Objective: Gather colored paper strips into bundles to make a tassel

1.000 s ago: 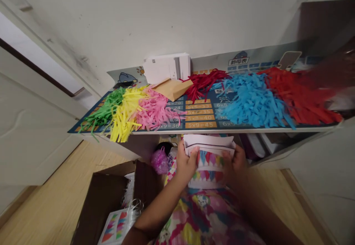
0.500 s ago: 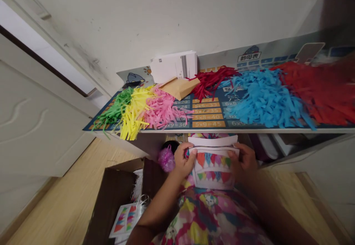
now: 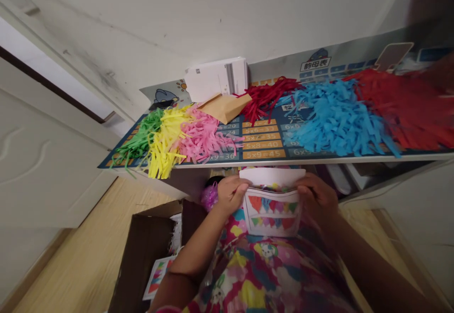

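Observation:
Just below the shelf's front edge, both hands hold a white envelope-like packet [image 3: 272, 231] with rows of coloured tassels printed on its front. My left hand [image 3: 232, 194] pinches its upper left corner, thumb in front. At the upper right corner, my right hand [image 3: 318, 195] grips it the same way. The packet's white flap [image 3: 272, 177] stands up, and its mouth gapes slightly with coloured bits showing inside; what they are I cannot make out.
Tissue tassels lie along the shelf: green [image 3: 142, 135], yellow [image 3: 168, 138], pink [image 3: 209, 133], dark red [image 3: 267, 96], blue [image 3: 340, 119] and red [image 3: 414, 105]. A tan paper envelope [image 3: 225, 108] rests before a white stack [image 3: 216, 79]. A cardboard box [image 3: 127, 256] stands on the floor at left.
The packet's mouth has come open wider, and coloured bits now show between flap and front. My right fingers have shifted outward to its corner. The view has moved slightly.

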Tool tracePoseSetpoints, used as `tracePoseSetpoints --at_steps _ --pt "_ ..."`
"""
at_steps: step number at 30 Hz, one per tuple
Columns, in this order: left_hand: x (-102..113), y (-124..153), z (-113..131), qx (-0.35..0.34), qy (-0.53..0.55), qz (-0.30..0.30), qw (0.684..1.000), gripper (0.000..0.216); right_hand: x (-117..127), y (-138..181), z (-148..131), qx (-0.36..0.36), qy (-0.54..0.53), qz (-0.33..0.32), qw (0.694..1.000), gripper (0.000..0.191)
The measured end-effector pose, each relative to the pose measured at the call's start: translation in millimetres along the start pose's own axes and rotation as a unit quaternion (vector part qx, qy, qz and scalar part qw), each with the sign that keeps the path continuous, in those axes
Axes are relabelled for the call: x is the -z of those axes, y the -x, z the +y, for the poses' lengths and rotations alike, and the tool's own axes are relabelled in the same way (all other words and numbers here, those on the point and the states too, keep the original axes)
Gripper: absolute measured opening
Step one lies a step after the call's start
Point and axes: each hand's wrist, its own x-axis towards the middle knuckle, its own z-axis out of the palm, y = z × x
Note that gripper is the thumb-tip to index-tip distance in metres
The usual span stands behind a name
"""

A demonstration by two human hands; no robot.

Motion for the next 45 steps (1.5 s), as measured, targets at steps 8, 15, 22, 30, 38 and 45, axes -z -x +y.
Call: tracePoseSetpoints --at_steps 8,15,22,30,38,45 --pt "-4.9 -4.7 9.5 0.018 0.032 0.019 0.999 0.038 5.4 -13.3 -8.4 0.028 0.024 0.014 0.999 0.017" --pt "-10.4 0.4 2.5 0.049 0.047 0.072 0.995 0.029 0.6 -12.9 0.5 -0.047 -0.051 0.042 0.997 0.053" --pt "8.2 -18.7 10.3 0.118 0.007 -0.052 0.992 0.021 16.0 -44.5 -15.7 -0.137 -0.099 -0.145 0.975 0.031" --pt "21.8 -47.8 13.4 0.076 0.011 -0.168 0.983 0.022 24.8 -76.3 -26.0 -0.114 0.016 -0.209 0.971 0.023" --pt "21.1 -55.7 16.4 0.063 -0.028 -0.195 0.978 0.021 23.8 -78.3 -26.1 -0.061 0.028 -0.223 0.972 0.026" --pt "20.0 -53.8 22.6 -0.049 -0.139 -0.202 0.968 0.023 21.0 -74.3 -24.0 -0.040 0.063 -0.196 0.978 0.021"
